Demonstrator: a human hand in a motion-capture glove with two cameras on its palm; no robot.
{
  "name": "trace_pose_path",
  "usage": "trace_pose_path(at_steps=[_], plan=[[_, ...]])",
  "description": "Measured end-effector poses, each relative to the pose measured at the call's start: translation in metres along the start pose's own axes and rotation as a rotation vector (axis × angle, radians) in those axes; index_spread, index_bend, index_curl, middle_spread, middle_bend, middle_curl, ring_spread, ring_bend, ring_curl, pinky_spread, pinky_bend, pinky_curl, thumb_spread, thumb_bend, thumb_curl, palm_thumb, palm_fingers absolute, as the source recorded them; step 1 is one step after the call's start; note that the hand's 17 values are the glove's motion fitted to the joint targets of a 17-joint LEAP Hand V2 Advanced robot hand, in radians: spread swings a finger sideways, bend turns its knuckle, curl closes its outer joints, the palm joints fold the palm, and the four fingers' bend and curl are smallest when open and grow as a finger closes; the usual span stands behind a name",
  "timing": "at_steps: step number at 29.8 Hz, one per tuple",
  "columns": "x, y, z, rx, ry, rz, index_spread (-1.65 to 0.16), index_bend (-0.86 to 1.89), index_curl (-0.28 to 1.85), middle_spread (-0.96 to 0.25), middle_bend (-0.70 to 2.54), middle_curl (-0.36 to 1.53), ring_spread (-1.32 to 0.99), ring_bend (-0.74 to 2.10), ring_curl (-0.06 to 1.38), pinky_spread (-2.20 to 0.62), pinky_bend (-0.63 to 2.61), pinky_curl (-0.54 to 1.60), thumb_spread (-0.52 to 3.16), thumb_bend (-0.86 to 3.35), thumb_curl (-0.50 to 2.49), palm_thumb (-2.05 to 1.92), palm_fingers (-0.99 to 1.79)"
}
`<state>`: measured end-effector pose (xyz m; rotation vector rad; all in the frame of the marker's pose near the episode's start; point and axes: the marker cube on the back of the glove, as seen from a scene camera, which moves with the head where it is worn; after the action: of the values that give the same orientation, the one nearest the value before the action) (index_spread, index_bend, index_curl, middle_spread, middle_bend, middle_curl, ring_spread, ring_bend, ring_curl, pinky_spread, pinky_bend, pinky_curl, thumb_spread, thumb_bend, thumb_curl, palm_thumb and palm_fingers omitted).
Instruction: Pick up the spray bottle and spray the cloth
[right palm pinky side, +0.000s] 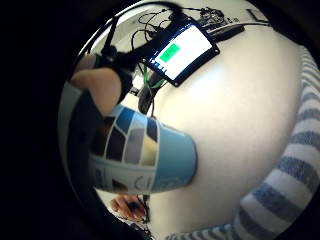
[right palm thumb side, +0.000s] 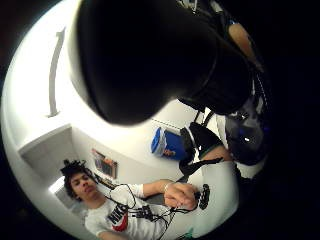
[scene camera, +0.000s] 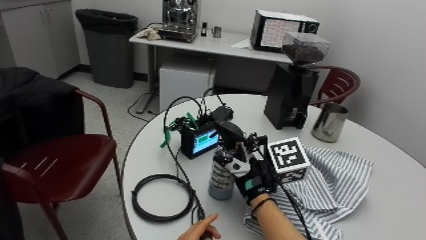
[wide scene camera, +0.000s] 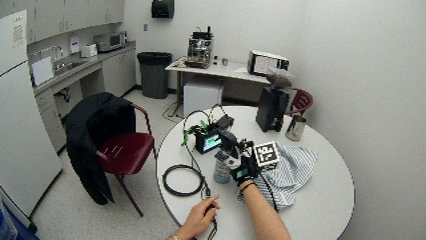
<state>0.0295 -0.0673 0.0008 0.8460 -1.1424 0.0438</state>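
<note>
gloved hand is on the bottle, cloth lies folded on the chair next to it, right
Not quite. The hand does grip the bottle, but the cloth is not on the chair. It lies spread on the table, beside the bottle, on the side away from that chair. The outside view shows this.

We see a blue-labelled spray bottle (scene camera: 221, 172) with a black nozzle, upright on the round white table, just beside a crumpled blue-and-white striped cloth (scene camera: 333, 185).
</note>
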Motion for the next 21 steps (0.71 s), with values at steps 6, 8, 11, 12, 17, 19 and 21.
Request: trace_pose_path(at_steps=[6,8,11,12,17,19,21], plan=[[-0.001,0.013,0.004,-0.056,0.011,-0.025,-0.31,0.06,0.29,-0.09,0.19,0.43,-0.08,0.28,0.39,0.16,0.26,0.37,0.89,-0.04,0.49,0.85,0.75],[-0.008,0.02,-0.001,-0.07,0.019,-0.041,-0.32,0.06,0.27,-0.09,0.2,0.43,-0.08,0.27,0.38,0.17,0.28,0.37,0.89,-0.04,0.48,0.85,0.72],[-0.022,0.032,-0.015,-0.091,0.056,-0.067,-0.33,0.08,0.26,-0.08,0.22,0.43,-0.07,0.25,0.37,0.18,0.28,0.37,0.9,-0.04,0.47,0.84,0.7],[-0.027,0.036,-0.021,-0.095,0.075,-0.073,-0.33,0.08,0.26,-0.08,0.22,0.43,-0.07,0.25,0.36,0.18,0.29,0.37,0.9,-0.03,0.46,0.84,0.7],[-0.032,0.05,-0.062,-0.089,0.302,-0.073,-0.34,0.11,0.25,-0.08,0.23,0.43,-0.06,0.24,0.36,0.19,0.29,0.36,0.91,-0.03,0.45,0.83,0.69],[-0.026,0.06,-0.088,-0.081,0.524,-0.058,-0.34,0.12,0.25,-0.08,0.23,0.43,-0.06,0.23,0.35,0.19,0.29,0.36,0.91,-0.03,0.44,0.83,0.69],[-0.019,0.077,-0.116,-0.075,0.768,-0.019,-0.35,0.1,0.24,-0.07,0.24,0.43,-0.05,0.21,0.35,0.19,0.3,0.37,0.92,-0.03,0.43,0.81,0.66]])
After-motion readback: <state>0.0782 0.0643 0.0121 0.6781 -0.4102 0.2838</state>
